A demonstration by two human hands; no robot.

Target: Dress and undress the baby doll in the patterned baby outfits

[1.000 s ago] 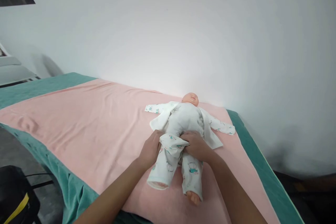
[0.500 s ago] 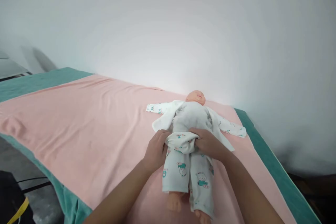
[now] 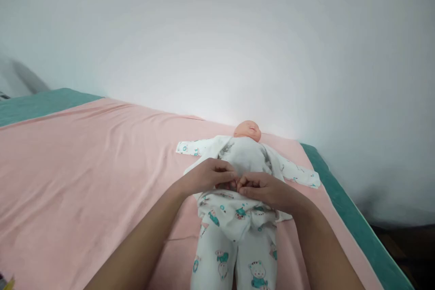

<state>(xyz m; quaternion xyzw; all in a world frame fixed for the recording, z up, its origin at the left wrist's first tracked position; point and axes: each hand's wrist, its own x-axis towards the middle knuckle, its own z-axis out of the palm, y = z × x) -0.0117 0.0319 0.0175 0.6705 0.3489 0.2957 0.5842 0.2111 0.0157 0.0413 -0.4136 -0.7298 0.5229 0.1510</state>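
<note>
A baby doll (image 3: 248,130) lies on its back, head toward the wall, in an open white printed jacket (image 3: 299,173) with its sleeves spread. Printed white trousers (image 3: 220,244) cover its legs, and their waist is bunched at the belly. Over the belly, my left hand (image 3: 210,176) has its fingers curled and pressed together. My right hand (image 3: 261,186) meets it from the right with pinched fingers, just above the trouser waist. What lies between the fingertips is too small to make out. The doll's feet are out of view.
A pink cloth (image 3: 84,181) lies under the doll over a green cover (image 3: 353,217), which shows at the left and right edges. A pale wall (image 3: 204,45) stands directly behind. Dark items are at the lower right.
Both hands have moved up from the sides of the trouser waist and come together over the belly. The trouser waist looks less rolled up. The view has shifted closer to the doll.
</note>
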